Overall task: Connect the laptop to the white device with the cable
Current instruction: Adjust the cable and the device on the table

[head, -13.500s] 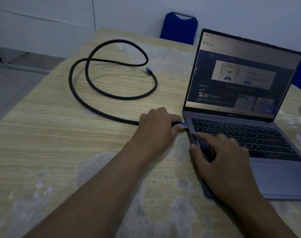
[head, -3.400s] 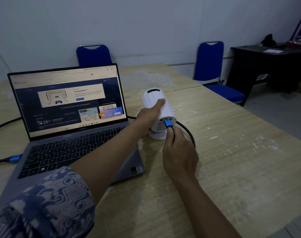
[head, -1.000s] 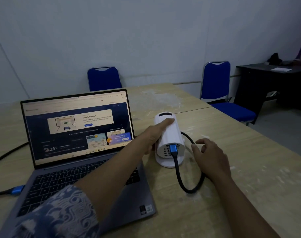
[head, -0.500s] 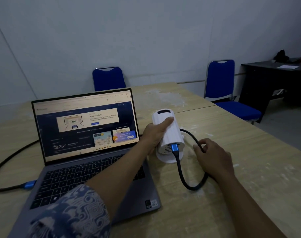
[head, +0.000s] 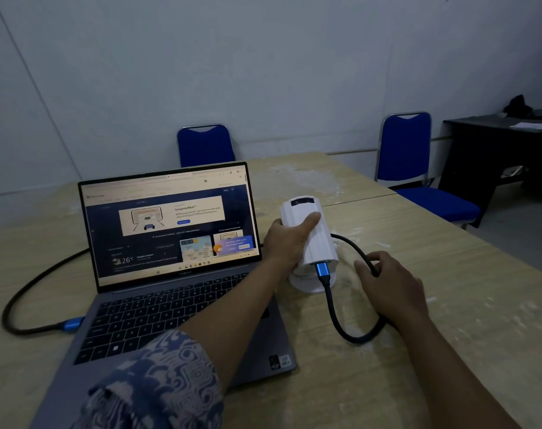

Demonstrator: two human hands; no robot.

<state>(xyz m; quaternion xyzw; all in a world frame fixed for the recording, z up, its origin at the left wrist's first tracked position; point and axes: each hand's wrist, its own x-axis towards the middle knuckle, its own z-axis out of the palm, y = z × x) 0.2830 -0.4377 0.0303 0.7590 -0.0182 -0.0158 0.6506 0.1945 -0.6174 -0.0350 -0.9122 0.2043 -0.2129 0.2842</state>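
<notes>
The black braided cable (head: 336,317) loops on the wooden tabletop (head: 467,320), plugged into the white cylindrical device (head: 310,239). Left hand (head: 290,246) clasps the device; right hand (head: 390,289) curls over the cable, right of the open grey laptop (head: 170,292).

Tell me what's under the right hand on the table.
The black cable runs under the right hand, whose fingers rest on it. The stretch beneath the palm is covered. The cable reappears as a loop toward the white device.
</notes>
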